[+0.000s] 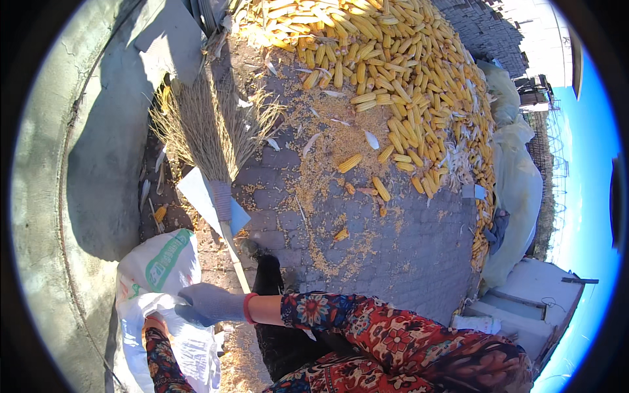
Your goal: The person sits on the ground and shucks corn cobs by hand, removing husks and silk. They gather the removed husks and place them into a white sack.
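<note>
A white woven sack (167,236) with a green printed band stands in front of me, against the concrete wall. My right hand (206,302), in a grey knit glove with a red cuff, grips the sack's folded edge. Only the wrist of my left hand (156,322) shows; its fingers are hidden by the sack. A twig broom (211,132) lies just beyond, its bristles pointing away. The broom's pale handle (238,267) runs back towards my right forearm. Under the broom's bound neck is a flat light-blue sheet (238,216).
A large heap of corn cobs (393,64) covers the far paving. Loose kernels (314,186) and husks lie scattered across the bricks (417,231). The concrete wall (93,196) rises on the left. Translucent plastic sheeting (516,182) edges the heap. My black-clad leg (268,280) is beside the handle.
</note>
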